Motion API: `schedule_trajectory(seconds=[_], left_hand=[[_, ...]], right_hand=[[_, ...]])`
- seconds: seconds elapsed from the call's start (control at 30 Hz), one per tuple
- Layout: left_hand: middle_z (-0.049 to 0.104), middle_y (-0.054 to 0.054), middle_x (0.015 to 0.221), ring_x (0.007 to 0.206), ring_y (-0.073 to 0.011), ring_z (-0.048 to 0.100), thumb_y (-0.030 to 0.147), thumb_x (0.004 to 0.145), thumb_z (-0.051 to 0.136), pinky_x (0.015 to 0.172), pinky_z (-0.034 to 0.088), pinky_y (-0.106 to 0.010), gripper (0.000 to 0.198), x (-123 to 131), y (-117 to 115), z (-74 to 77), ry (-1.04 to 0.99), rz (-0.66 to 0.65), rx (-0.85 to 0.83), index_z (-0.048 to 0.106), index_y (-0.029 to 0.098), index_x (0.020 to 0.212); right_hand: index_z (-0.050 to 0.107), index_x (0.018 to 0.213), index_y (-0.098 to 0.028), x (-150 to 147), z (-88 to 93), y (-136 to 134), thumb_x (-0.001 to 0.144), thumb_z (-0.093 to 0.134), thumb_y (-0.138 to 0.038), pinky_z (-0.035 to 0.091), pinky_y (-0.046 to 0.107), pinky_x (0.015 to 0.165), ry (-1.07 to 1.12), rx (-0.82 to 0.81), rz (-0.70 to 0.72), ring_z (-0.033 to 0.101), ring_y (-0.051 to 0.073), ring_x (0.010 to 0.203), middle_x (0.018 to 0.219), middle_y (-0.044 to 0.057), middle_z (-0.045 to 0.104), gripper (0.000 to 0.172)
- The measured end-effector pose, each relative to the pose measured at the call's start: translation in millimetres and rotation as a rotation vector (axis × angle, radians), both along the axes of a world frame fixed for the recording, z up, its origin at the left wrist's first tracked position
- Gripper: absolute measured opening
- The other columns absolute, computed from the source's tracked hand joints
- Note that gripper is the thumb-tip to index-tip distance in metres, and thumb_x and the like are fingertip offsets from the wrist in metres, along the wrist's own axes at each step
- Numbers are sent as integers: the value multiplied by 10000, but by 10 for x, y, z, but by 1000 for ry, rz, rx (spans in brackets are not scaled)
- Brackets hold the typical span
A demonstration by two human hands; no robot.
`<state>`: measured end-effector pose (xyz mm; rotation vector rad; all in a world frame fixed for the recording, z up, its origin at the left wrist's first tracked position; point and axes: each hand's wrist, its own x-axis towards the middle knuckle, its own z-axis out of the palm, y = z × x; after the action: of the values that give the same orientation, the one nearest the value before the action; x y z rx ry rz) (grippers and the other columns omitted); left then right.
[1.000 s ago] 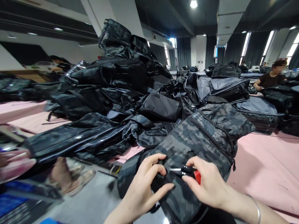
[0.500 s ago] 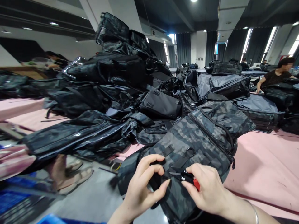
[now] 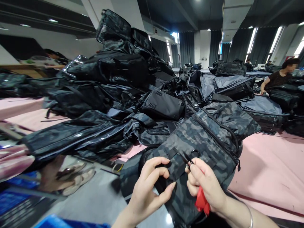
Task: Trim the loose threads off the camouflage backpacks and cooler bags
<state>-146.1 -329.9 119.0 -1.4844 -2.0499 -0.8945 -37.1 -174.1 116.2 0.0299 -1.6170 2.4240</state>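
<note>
A grey and black camouflage backpack (image 3: pixel 180 139) lies tilted in front of me, with a zipper, webbing straps and a small black ring (image 3: pixel 195 154) on it. My left hand (image 3: pixel 152 185) is at its near left part, fingers and thumb curled on the dark fabric. My right hand (image 3: pixel 206 183) is closed round a pair of thread snips (image 3: pixel 186 159). Their dark blades point up and left over a webbing strap, close to the ring. Red material (image 3: pixel 202 201) hangs below my right palm, and its link to the snips is hidden by the fingers.
A tall heap of dark bags (image 3: pixel 123 68) rises behind. Open bags with grey lining (image 3: pixel 225 80) lie at right on the pink table covering (image 3: pixel 268 171). A co-worker (image 3: pixel 279 76) is at far right. Blue crates (image 3: pixel 17 199) and someone's sandalled foot (image 3: pixel 78 182) are at lower left.
My right hand has moved up and turned, carrying the snips' blades from beside my left fingers towards the ring. More red material shows below it. My left hand has barely moved.
</note>
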Motion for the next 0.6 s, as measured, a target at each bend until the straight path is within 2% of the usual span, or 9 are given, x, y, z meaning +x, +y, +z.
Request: schedule_trajectory(seconds=[0.03,0.1,0.17,0.27,0.37,0.47,0.6], left_hand=[[517,-92,1053,989,-201,522,177,756,585,834,457,-318,110,-3,-3,-2,3,6,1,492,203,810],[529,-90,1047,977,-202,532,187,753,589,817,465,-311,107,-18,-18,0,7,12,7,497,204,804],[534,-89,1046,966,-201,539,201,756,589,806,469,-308,96,-33,-36,7,-6,15,13,502,206,797],[531,-91,1062,976,-203,535,217,781,572,820,464,-319,64,-32,-38,34,-57,18,23,510,207,793],[550,-86,1054,972,-201,544,209,823,522,835,463,-334,16,-5,48,108,-66,42,43,528,208,808],[594,-78,1057,990,-199,557,175,849,487,868,464,-348,130,18,256,223,13,39,14,560,209,952],[633,-82,1102,1040,-184,566,81,856,361,868,495,-331,398,14,593,316,81,-95,-144,478,196,1218]], right_hand=[[423,842,-206,-10,14,-12,870,461,-549,194,187,394,13,-64,-4,198,54,415,538,-113,242,347],[450,870,-196,11,35,20,860,510,-520,223,184,422,43,-21,-89,241,57,460,583,-96,270,330],[478,918,-194,77,39,126,865,540,-452,281,191,469,56,174,-229,309,67,513,627,-76,328,270],[498,976,-201,192,5,347,863,565,-349,353,212,535,54,516,-521,404,84,561,671,-52,441,198],[492,976,-206,240,-51,505,855,569,-300,378,216,539,43,676,-729,443,89,545,664,-52,483,171],[479,979,-208,221,-81,542,863,550,-295,385,213,522,59,681,-769,463,93,540,662,-50,496,161],[472,972,-202,197,-58,514,865,540,-294,384,210,510,89,652,-761,467,93,535,654,-49,497,157]])
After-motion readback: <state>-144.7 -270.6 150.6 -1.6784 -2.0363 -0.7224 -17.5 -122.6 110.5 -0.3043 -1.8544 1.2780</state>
